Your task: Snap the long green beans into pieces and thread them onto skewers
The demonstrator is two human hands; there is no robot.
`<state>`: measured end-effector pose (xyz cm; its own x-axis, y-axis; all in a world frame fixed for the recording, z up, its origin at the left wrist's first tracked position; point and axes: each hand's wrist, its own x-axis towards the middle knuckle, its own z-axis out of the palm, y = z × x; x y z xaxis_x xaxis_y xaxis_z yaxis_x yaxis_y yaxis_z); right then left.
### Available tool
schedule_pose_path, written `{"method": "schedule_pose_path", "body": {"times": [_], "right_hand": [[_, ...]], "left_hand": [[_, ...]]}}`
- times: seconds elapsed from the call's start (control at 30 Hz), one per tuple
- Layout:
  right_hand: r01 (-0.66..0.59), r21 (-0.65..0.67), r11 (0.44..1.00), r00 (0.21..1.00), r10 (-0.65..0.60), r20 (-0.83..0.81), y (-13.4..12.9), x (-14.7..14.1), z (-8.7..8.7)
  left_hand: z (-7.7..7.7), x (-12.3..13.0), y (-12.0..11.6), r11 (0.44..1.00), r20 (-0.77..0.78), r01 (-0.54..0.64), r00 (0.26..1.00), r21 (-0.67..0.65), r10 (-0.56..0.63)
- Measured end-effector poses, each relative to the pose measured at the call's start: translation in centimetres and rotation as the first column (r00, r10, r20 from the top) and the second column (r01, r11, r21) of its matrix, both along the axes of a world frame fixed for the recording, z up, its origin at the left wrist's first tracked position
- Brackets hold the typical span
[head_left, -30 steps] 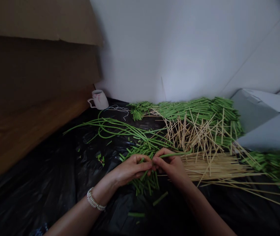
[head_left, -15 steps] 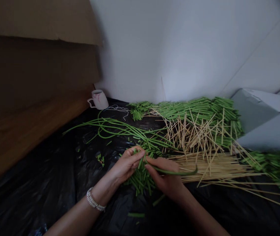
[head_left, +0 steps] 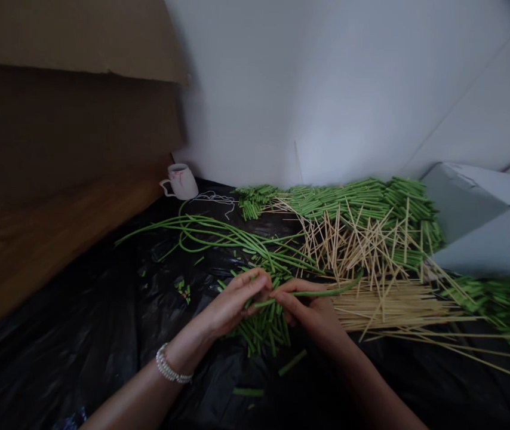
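Your right hand (head_left: 306, 307) pinches the green stem (head_left: 315, 293), one end near your left hand (head_left: 239, 297). Left's half-curled, grip can't tell.

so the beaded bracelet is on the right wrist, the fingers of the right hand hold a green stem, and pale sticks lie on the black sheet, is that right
Not quite: the head view shows the beaded bracelet on the wrist of the left hand. The right hand does hold a green stem, and pale sticks lie on the black sheet.
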<state>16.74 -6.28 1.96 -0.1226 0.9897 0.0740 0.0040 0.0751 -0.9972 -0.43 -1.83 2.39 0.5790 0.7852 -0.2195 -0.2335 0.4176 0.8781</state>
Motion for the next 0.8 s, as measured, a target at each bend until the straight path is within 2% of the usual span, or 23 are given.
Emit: {"method": "schedule_pose_path", "body": {"times": [0.13,0.23,0.37,0.47,0.6,0.7,0.8], "right_hand": [[0.039,-0.036,0.999,0.996,-0.042,-0.081,0.4,0.0,-0.1],[0.085,-0.114,0.99,0.977,-0.106,-0.187,0.9,0.3,-0.4],[0.105,-0.131,0.986,0.957,-0.136,-0.256,1.2,0.7,-0.5],[0.096,-0.108,0.989,0.968,-0.118,-0.222,1.1,0.5,-0.1],[0.128,-0.037,0.991,0.977,-0.132,-0.166,1.0,0.2,0.2],[0.18,0.049,0.982,0.983,-0.178,-0.051,0.8,0.4,0.3],[0.195,0.216,0.957,0.969,-0.222,0.108,0.4,0.4,0.3]], "left_hand": [[-0.2,0.2,-0.4,0.996,-0.016,0.075,0.997,-0.039,-0.076],[-0.5,0.1,-0.3,0.997,-0.024,0.078,0.997,-0.028,-0.079],[-0.6,-0.1,-0.1,0.985,-0.067,0.17,0.983,0.003,-0.17],[-0.6,-0.1,-0.2,0.98,-0.086,0.199,0.977,0.022,-0.196],[-0.8,0.1,-0.2,0.985,-0.084,0.169,0.982,0.014,-0.168],[-0.8,0.2,-0.2,0.995,-0.043,0.101,0.994,0.007,-0.101],[-0.7,0.3,0.0,1.0,-0.017,0.004,1.0,0.012,-0.004]]}}
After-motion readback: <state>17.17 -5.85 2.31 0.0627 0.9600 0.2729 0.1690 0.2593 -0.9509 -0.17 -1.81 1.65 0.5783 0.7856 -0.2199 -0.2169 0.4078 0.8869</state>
